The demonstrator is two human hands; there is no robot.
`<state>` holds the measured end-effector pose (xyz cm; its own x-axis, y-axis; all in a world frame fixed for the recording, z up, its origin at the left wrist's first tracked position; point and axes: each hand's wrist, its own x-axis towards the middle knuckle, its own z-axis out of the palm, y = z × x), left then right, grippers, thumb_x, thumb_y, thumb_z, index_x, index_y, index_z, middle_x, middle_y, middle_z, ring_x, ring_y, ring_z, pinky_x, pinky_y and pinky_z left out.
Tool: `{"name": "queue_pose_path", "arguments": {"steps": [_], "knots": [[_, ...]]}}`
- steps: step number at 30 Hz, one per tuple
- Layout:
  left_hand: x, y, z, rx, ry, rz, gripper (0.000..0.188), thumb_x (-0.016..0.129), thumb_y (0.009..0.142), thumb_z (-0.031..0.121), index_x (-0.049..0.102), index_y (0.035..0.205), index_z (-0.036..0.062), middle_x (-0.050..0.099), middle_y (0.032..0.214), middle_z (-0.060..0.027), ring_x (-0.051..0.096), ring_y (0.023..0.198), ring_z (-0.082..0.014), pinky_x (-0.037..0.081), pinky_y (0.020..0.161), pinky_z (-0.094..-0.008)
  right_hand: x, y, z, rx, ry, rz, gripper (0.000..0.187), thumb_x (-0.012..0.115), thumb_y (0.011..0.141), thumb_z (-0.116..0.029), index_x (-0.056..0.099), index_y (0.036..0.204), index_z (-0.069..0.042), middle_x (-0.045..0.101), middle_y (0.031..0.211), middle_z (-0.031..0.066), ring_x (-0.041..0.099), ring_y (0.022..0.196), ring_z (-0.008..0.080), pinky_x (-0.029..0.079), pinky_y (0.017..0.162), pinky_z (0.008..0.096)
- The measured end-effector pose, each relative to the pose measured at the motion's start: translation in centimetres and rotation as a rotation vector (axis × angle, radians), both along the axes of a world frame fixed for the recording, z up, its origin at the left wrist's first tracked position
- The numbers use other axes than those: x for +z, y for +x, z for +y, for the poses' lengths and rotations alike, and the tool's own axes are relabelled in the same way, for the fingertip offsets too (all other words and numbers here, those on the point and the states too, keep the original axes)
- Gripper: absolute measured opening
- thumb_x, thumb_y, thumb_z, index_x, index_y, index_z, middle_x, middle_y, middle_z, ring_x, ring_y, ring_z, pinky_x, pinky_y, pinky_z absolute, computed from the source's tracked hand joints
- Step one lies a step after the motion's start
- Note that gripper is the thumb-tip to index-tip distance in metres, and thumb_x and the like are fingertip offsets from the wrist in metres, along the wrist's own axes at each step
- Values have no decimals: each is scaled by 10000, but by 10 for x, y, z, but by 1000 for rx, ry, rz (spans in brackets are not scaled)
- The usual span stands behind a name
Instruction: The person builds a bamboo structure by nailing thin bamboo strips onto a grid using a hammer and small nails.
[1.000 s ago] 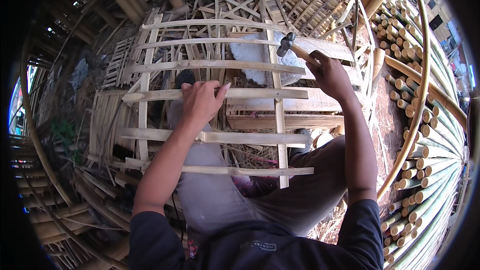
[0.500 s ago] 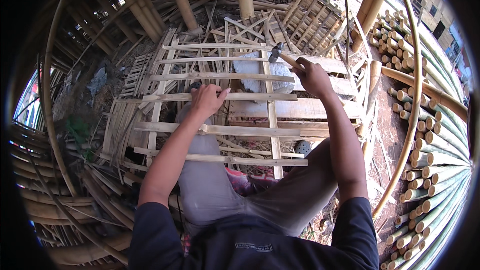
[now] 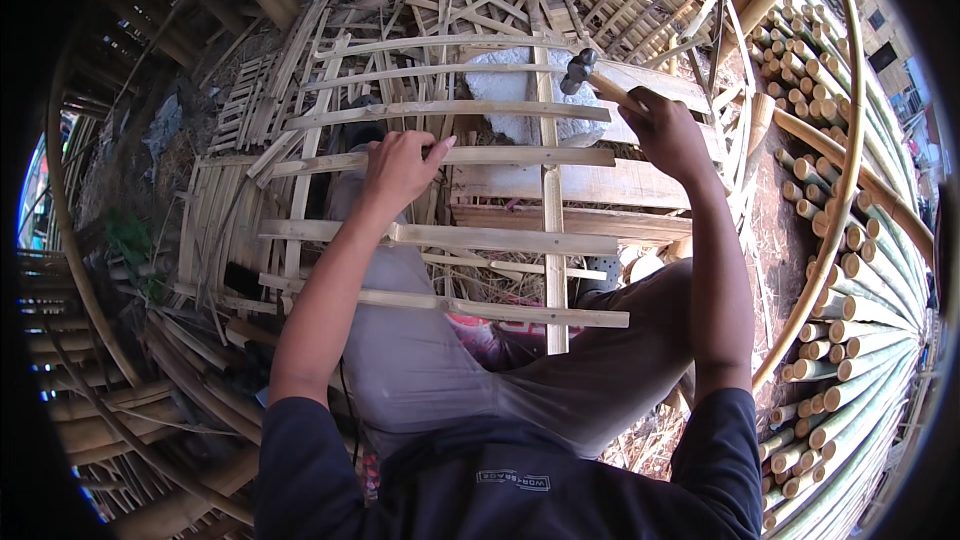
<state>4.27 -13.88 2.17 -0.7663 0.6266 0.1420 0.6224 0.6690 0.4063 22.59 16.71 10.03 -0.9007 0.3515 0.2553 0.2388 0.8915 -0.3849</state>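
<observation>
A ladder-like bamboo frame [image 3: 553,202] lies over my lap, with several pale slats crossing two long strips. My left hand [image 3: 400,168] is closed over one of the middle slats [image 3: 530,155], left of centre, its thumb pointing right. In my right hand [image 3: 668,135] is a hammer [image 3: 612,90], gripped by its wooden handle. The dark metal head hangs just right of the frame's right strip, near the far slats. Beneath that far right part of the frame sits a rough whitish stone block [image 3: 500,95].
Wooden planks [image 3: 640,180] lie right of the stone. Stacked cut bamboo poles [image 3: 850,320] fill the right side. Bamboo slats [image 3: 215,220] are piled to the left, and a lattice panel [image 3: 640,0] lies at the far side. A bent bamboo strip [image 3: 835,240] arches upright at right.
The whole view has shifted, so the frame and stone appear higher. The hammer head sits slightly farther right of the frame's right strip. Both hands keep their grips.
</observation>
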Motion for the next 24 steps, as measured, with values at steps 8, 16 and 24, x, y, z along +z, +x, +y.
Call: {"name": "queue_pose_path", "arguments": {"steps": [8, 16, 24], "knots": [[3, 10, 0, 1, 5, 114, 425, 594, 933, 471, 752, 875, 80, 695, 715, -152, 675, 750, -347, 417, 810, -465, -5, 1, 2, -49, -33, 26, 232, 627, 946, -263, 681, 1050, -63, 652, 690, 194, 650, 670, 394, 483, 617, 464], [-6, 10, -4, 9, 41, 150, 421, 595, 936, 469, 749, 862, 84, 688, 702, -157, 668, 725, -351, 414, 782, -461, -8, 3, -8, -20, 75, 70, 217, 614, 952, -236, 667, 1078, -67, 664, 716, 191, 654, 690, 397, 491, 626, 473], [-7, 12, -3, -1, 61, 150, 427, 599, 939, 459, 742, 856, 66, 680, 686, -160, 664, 713, -355, 420, 772, -459, -15, -3, -40, 13, -55, 187, 198, 606, 955, -175, 634, 1092, -34, 647, 718, 216, 641, 681, 422, 486, 596, 494]]}}
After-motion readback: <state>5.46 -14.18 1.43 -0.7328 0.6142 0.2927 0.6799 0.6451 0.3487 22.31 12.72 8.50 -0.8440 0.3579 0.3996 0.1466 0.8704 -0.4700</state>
